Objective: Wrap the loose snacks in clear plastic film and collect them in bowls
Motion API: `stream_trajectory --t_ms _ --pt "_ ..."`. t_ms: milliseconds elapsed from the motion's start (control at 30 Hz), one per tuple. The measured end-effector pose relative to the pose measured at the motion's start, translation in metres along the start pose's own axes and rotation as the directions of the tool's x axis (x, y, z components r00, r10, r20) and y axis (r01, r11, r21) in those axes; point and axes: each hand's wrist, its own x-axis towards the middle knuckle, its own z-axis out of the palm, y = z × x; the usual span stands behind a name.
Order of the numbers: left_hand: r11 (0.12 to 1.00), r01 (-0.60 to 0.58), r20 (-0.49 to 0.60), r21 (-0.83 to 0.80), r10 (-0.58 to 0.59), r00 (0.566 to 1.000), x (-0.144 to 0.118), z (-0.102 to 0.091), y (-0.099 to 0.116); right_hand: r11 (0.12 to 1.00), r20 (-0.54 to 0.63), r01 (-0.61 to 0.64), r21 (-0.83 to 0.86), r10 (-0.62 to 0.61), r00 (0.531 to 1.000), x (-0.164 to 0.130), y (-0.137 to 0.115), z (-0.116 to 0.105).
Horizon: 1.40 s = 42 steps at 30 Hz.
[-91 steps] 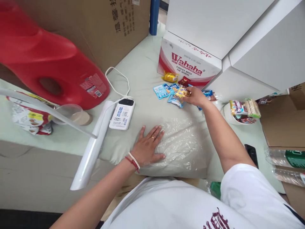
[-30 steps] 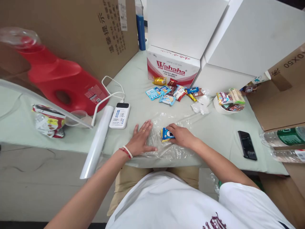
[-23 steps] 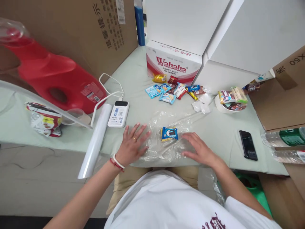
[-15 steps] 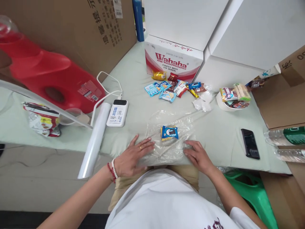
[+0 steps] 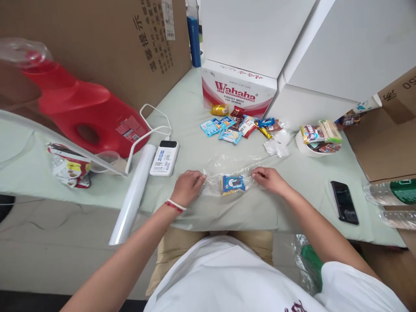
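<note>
Counts first. One blue snack packet lies on the pale green table, wrapped in one sheet of clear plastic film. One person, two hands on the film. One white roll lies at the table's near edge, off to the person's left. One white power bank with one white cable running from it. One red jug lying on its side, one crumpled snack bag near it. One black phone to the right. One white bowl holding wrapped snacks. One red-and-white carton at the back; in front of it a loose heap of small packets, roughly ten, though they overlap too much for a sure count. Two plastic bottles at the far right edge.

Hands. Left hand is curled into a pinch on the film's left end, just beside the blue snack packet. Right hand pinches the film's right end in the same way, fingers bent, a little farther from the packet. The packet sits between the two hands, flat on the table, touching neither hand directly; the film lies over it and is gathered narrow at both ends.
</note>
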Motion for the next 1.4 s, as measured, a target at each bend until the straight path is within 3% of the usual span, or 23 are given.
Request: stream_trajectory --t_ms 100,200,300,367,400,433,500,533,633,700,800,967,1033,1100,1167,1267,1400 --pt "0.989 0.104 -0.111 0.104 -0.093 0.989 0.013 0.007 -0.005 0.978 -0.018 -0.093 -0.187 0.091 0.996 0.006 0.004 0.003" --pt "0.988 0.140 -0.297 0.071 -0.113 0.948 0.011 0.007 -0.015 0.919 -0.136 -0.096 -0.383 0.047 0.990 0.006 -0.002 -0.008" --pt "0.987 0.154 -0.547 0.045 -0.104 0.830 -0.008 -0.001 -0.013 0.891 -0.215 -0.025 -0.453 -0.082 0.973 0.022 -0.015 -0.021" --pt "0.990 0.106 -0.656 0.089 -0.022 0.755 -0.027 -0.003 0.000 0.884 -0.159 0.071 -0.461 -0.161 0.974 0.043 -0.025 -0.021" --pt "0.991 0.046 -0.662 0.126 0.049 0.748 -0.035 -0.002 0.010 0.877 -0.104 0.118 -0.466 -0.186 0.977 0.055 -0.031 -0.018" --pt "0.983 -0.050 -0.618 0.175 0.149 0.772 -0.043 0.001 0.021 0.866 -0.042 0.154 -0.475 -0.197 0.980 0.067 -0.037 -0.013" --pt "0.924 -0.301 -0.409 0.235 0.374 0.832 -0.051 0.012 0.045 0.836 0.060 0.179 -0.519 -0.173 0.983 0.088 -0.047 0.000" --pt "0.899 -0.368 -0.299 0.239 0.429 0.853 -0.051 0.019 0.056 0.821 0.088 0.165 -0.547 -0.139 0.986 0.096 -0.051 0.006" --pt "0.897 -0.403 -0.085 0.179 0.422 0.902 -0.035 0.035 0.077 0.826 0.118 0.074 -0.559 -0.009 0.993 0.110 -0.058 0.017" --pt "0.938 -0.330 -0.070 0.110 0.338 0.938 -0.021 0.038 0.079 0.873 0.168 0.064 -0.483 0.020 0.986 0.111 -0.057 0.015" --pt "0.963 -0.269 -0.128 -0.001 0.266 0.955 -0.011 0.029 0.069 0.926 0.198 0.131 -0.353 -0.063 0.978 0.110 -0.053 0.008" --pt "0.866 -0.500 -0.043 -0.022 0.499 0.866 -0.017 0.013 0.037 0.928 0.135 0.216 -0.304 -0.183 0.974 0.100 -0.053 -0.002" --pt "0.888 -0.459 -0.005 -0.018 0.459 0.888 -0.018 0.010 0.024 0.919 0.027 0.251 -0.303 -0.255 0.966 0.086 -0.057 -0.004" --pt "0.930 -0.365 0.019 -0.041 0.366 0.931 -0.018 0.008 0.014 0.904 -0.059 0.340 -0.261 -0.366 0.929 0.065 -0.062 -0.006" --pt "0.955 -0.284 0.038 -0.081 0.288 0.957 -0.016 0.006 0.006 0.883 -0.035 0.427 -0.195 -0.442 0.897 0.042 -0.062 -0.005" --pt "0.944 -0.302 0.073 -0.131 0.313 0.947 -0.017 0.004 -0.003 0.917 0.031 0.364 -0.162 -0.364 0.931 0.024 -0.053 0.002" --pt "0.893 -0.434 0.105 -0.122 0.446 0.889 -0.024 0.006 -0.010 0.962 0.119 0.186 -0.200 -0.165 0.979 0.033 -0.041 0.011"
